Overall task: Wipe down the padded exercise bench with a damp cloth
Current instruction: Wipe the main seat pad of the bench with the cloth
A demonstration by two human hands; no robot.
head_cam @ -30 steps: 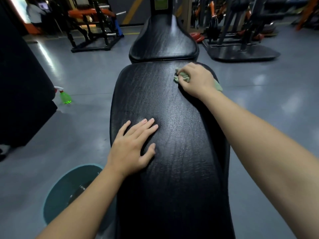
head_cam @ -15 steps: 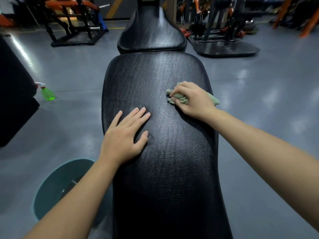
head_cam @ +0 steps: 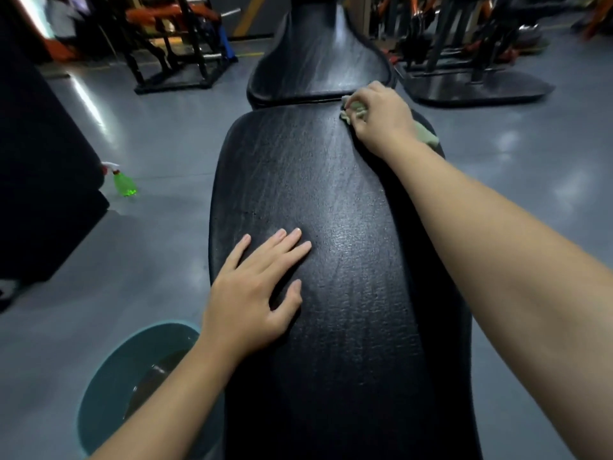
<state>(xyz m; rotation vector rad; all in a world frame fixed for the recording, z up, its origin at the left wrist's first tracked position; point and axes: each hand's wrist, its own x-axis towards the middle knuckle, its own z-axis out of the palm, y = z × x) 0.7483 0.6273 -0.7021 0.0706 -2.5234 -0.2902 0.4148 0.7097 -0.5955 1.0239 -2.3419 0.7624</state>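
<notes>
The crumpled pale green cloth (head_cam: 354,107) lies mostly hidden under the right hand (head_cam: 381,117), two ends showing; the left forearm (head_cam: 172,386) covers part of the round teal plastic basin (head_cam: 99,386); the long black padded bench (head_cam: 331,194) runs off the bottom edge; far black-and-orange gym machines (head_cam: 172,38) are blurred.

bare left hand (head_cam: 247,303), right hand (head_cam: 381,117) (forearms (head_cam: 497,247) bare)

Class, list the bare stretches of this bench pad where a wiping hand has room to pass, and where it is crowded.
Free: the far left of the long pad, between the left hand and the far pad; the near end. Crowded: the far right corner, where the right hand grips the cloth.
</notes>
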